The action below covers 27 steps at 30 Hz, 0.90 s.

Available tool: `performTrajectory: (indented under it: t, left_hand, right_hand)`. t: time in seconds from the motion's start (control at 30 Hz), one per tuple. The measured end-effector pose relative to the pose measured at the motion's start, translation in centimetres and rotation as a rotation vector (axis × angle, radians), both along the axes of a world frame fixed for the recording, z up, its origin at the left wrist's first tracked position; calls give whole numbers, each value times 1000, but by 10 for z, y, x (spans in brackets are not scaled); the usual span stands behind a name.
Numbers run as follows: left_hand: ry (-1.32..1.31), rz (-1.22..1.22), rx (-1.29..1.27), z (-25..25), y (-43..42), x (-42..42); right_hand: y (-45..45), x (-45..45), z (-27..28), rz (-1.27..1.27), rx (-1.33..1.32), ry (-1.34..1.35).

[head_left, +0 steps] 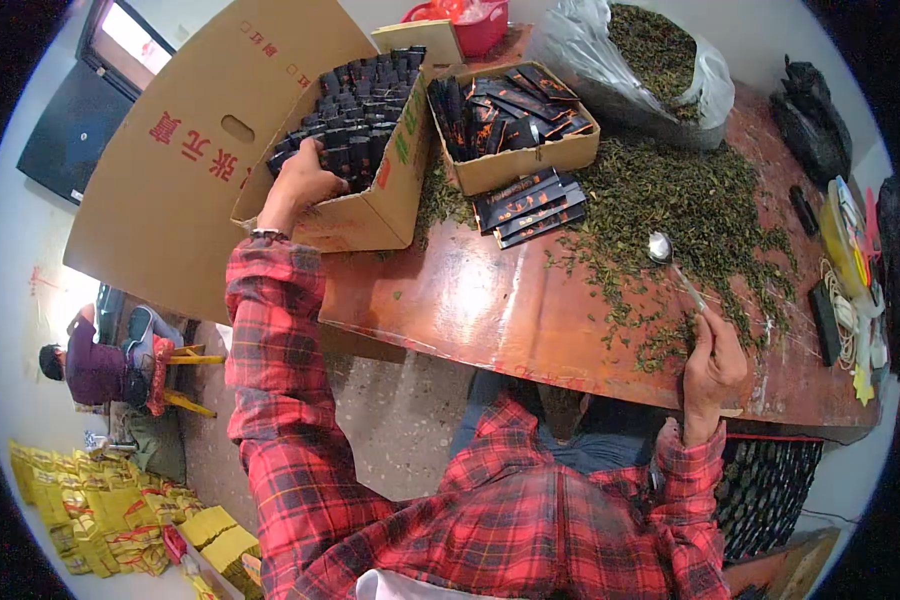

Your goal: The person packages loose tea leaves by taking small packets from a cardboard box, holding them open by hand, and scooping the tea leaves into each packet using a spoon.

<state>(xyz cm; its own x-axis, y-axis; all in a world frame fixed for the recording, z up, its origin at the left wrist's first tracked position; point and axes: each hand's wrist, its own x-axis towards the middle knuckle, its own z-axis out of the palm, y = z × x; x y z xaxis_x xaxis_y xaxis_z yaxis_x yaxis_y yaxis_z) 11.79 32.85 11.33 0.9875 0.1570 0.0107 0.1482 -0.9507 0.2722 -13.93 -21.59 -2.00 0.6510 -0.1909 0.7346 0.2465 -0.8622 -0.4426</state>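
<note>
at the far left, a person [98, 366] sits bent forward, with yellow packets [85, 500] piled at lower left. over to upper left: the left hand [305, 180] is in the large box [375, 222], fingers curled over the black sachets [348, 110]; whether they pinch 1, i cannot tell. those stand in tight rows, so that side looks well along. upper centre, the smaller box [522, 168] is loaded with jumbled sachets, not rowed up, and a fanned stack [530, 208] lies just in front. right of centre, plenty of leaf [685, 190] lies loose, more in the clear bag [712, 92] above, so much remains unpacked. the right hand [715, 362] grasps a metal spoon [692, 291], bowl over the leaf.

now the writing: red characters on the tall flap [160, 190], "元" among them; red and green print on the large box; orange lettering on the sachets, too small to read.
</note>
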Motion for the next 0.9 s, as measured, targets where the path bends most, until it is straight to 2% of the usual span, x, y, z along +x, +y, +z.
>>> performTrajectory:
  t: [0.17,0.27,0.4,0.5,0.6,0.7,0.9]
  left_hand:
    - [-119,29,6,4,-8,-12]
    - [-349,28,-17,1,-7,-13]
    - [-691,-150,-227,13,-47,-44]
    - [-726,-347,-424,14,-109,-80]
    - [-586,-605,-378,-7,-163,-101]
    - [-543,-726,-313,-61,-189,-86]
    - [-498,-635,-189,-109,-205,-71]
  right_hand:
    - [0,-1,1,0,0,2]
    - [3,1,3,8,8,-16]
    - [2,1,3,17,16,-25]
    - [8,0,11,-21,6,2]
    - [4,1,5,-14,23,0]
    - [6,0,8,-34,-2,-5]
    - [7,2,13,-12,-6,-32]
